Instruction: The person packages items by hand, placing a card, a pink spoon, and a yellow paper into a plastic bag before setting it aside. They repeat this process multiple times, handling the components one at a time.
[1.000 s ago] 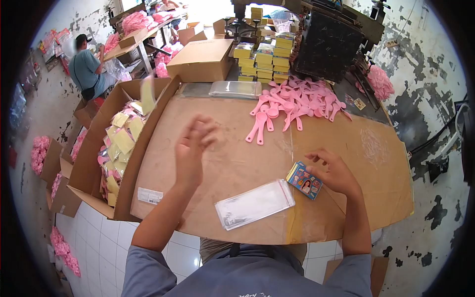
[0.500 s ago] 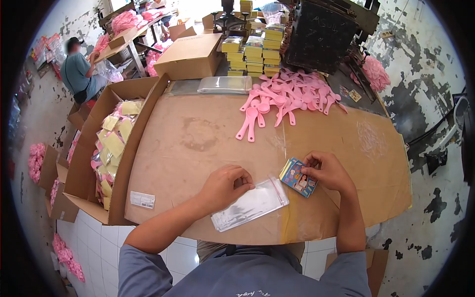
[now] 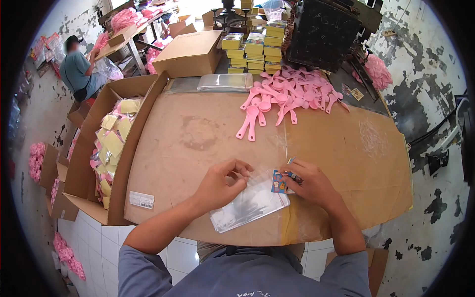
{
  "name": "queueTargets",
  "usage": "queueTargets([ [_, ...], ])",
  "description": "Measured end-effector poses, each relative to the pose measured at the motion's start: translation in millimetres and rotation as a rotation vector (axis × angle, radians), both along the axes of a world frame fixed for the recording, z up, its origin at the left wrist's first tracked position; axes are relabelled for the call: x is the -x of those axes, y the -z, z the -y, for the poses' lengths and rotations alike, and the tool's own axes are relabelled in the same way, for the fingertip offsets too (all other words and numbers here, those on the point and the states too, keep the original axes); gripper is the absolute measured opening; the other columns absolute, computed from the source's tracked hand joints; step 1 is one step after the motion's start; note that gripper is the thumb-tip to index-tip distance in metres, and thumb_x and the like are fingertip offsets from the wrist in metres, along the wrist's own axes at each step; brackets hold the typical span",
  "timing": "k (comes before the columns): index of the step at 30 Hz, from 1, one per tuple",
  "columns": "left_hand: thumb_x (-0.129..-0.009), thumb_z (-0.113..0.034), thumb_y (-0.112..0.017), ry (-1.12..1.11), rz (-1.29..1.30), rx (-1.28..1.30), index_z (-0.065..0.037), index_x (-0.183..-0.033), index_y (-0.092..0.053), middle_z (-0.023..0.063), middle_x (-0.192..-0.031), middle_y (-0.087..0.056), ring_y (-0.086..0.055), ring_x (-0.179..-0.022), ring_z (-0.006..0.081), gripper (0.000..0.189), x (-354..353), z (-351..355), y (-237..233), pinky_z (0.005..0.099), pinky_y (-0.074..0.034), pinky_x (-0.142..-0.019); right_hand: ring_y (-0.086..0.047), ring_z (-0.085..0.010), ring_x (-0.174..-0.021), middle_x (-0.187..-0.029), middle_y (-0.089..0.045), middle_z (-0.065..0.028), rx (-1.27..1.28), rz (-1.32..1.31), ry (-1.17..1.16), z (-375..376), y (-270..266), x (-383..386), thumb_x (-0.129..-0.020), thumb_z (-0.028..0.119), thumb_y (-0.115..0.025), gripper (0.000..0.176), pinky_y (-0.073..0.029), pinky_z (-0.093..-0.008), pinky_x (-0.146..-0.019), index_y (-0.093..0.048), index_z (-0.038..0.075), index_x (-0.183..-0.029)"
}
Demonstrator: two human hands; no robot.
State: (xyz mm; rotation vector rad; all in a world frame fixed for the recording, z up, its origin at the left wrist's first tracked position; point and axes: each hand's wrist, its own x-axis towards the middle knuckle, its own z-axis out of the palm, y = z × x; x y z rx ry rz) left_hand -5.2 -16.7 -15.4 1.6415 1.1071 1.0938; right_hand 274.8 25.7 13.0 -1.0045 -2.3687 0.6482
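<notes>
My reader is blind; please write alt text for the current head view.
A person's right hand holds a blue printed card over stacked clear bags, the left hand close by; pink spoons lie beyond, an open carton of filled bags at left.

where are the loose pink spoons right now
In the head view, the loose pink spoons lie heaped at the far side of the cardboard-covered table, just right of the far stack of clear bags and beyond both hands.

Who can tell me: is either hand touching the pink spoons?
No, the left hand and right hand are near the clear bags, apart from the pink spoons.
</notes>
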Motion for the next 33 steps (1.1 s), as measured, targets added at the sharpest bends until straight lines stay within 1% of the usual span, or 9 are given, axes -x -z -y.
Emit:
queueTargets([
  [2,-0.091,0.007,-0.057,0.03,0.245,0.192,0.0,-0.099,-0.057,0.0109,-0.094,-0.073,-0.073,-0.085,0.0168,0.01,-1,1,1,0.0289,-0.057,-0.078,-0.065,-0.0321,-0.078,-0.09,-0.065,-0.0126,-0.05,0.02,0.004,2,-1,2,-0.091,0.011,-0.071,0.015,-0.054,-0.0399,-0.069,-0.071,0.006,-0.105],
  [5,-0.094,0.006,-0.058,0.13,0.4,0.324,0.003,-0.112,-0.057,0.0124,-0.096,-0.074,-0.074,-0.091,0.0188,0.018,3,1,-12,0.0287,-0.058,-0.079,-0.066,-0.0307,-0.076,-0.09,-0.065,-0.0117,-0.085,0.036,-0.005,3,-5,2,-0.091,0.011,-0.071,0.016,-0.054,-0.0394,-0.068,-0.072,0.006,-0.106],
  [11,-0.1,-0.006,-0.068,0.21,0.356,0.404,0.003,-0.134,-0.055,0.0139,-0.105,-0.076,-0.073,-0.091,0.0155,0.037,1,0,-15,0.0295,-0.058,-0.084,-0.069,-0.0154,-0.082,-0.096,-0.073,-0.0083,0.229,-0.328,0.125,8,-14,9,-0.093,0.009,-0.074,0.021,-0.055,-0.0304,-0.071,-0.072,0.003,-0.112],
  [15,-0.101,-0.009,-0.067,0.225,0.292,0.378,0.003,-0.127,-0.061,0.0133,-0.11,-0.076,-0.072,-0.098,0.0136,0.028,-2,2,-8,0.0275,-0.055,-0.091,-0.07,-0.0108,-0.09,-0.099,-0.074,-0.0093,0.301,-0.522,0.234,9,-16,13,-0.094,0.009,-0.075,0.019,-0.056,-0.0275,-0.075,-0.072,0.0,-0.111],
  [18,-0.103,-0.01,-0.065,0.318,0.284,0.433,0.003,-0.118,-0.065,0.0128,-0.118,-0.074,-0.069,-0.107,0.0128,0.019,0,2,-3,0.0274,-0.053,-0.096,-0.071,-0.0117,-0.088,-0.099,-0.075,-0.0092,0.153,-0.472,0.254,4,-9,11,-0.094,0.009,-0.075,0.02,-0.056,-0.0279,-0.076,-0.072,0.0,-0.111],
  [23,-0.105,-0.015,-0.063,0.463,0.318,0.334,0.002,-0.108,-0.067,0.0128,-0.126,-0.071,-0.065,-0.118,0.0147,0.018,5,2,-4,0.03,-0.051,-0.1,-0.071,-0.0124,-0.088,-0.099,-0.075,-0.0085,0.223,-0.397,0.184,3,-16,8,-0.094,0.009,-0.075,0.02,-0.057,-0.0285,-0.077,-0.072,0.0,-0.112],
  [26,-0.104,-0.015,-0.064,0.465,0.209,0.288,0.002,-0.107,-0.069,0.0119,-0.124,-0.072,-0.066,-0.117,0.0159,0.018,7,4,-5,0.0301,-0.051,-0.1,-0.071,-0.0117,-0.087,-0.099,-0.075,-0.0085,0.275,-0.431,0.151,4,-12,9,-0.094,0.009,-0.075,0.021,-0.057,-0.0278,-0.077,-0.072,0.0,-0.112],
  [30,-0.102,-0.014,-0.068,0.345,0.326,0.456,0.003,-0.108,-0.07,0.0125,-0.112,-0.076,-0.071,-0.109,0.0168,0.018,2,4,-15,0.0297,-0.054,-0.095,-0.07,-0.0101,-0.087,-0.098,-0.075,-0.0084,0.384,-0.52,0.18,15,-27,16,-0.094,0.008,-0.075,0.022,-0.057,-0.0257,-0.077,-0.072,0.0,-0.114],
  [33,-0.099,-0.013,-0.071,0.255,0.328,0.51,0.005,-0.109,-0.07,0.0139,-0.104,-0.077,-0.074,-0.101,0.018,0.02,3,4,-16,0.0295,-0.056,-0.092,-0.07,-0.0094,-0.087,-0.097,-0.075,-0.0084,0.299,-0.553,0.193,18,-28,19,-0.094,0.008,-0.076,0.023,-0.057,-0.0245,-0.076,-0.071,-0.001,-0.115],
])
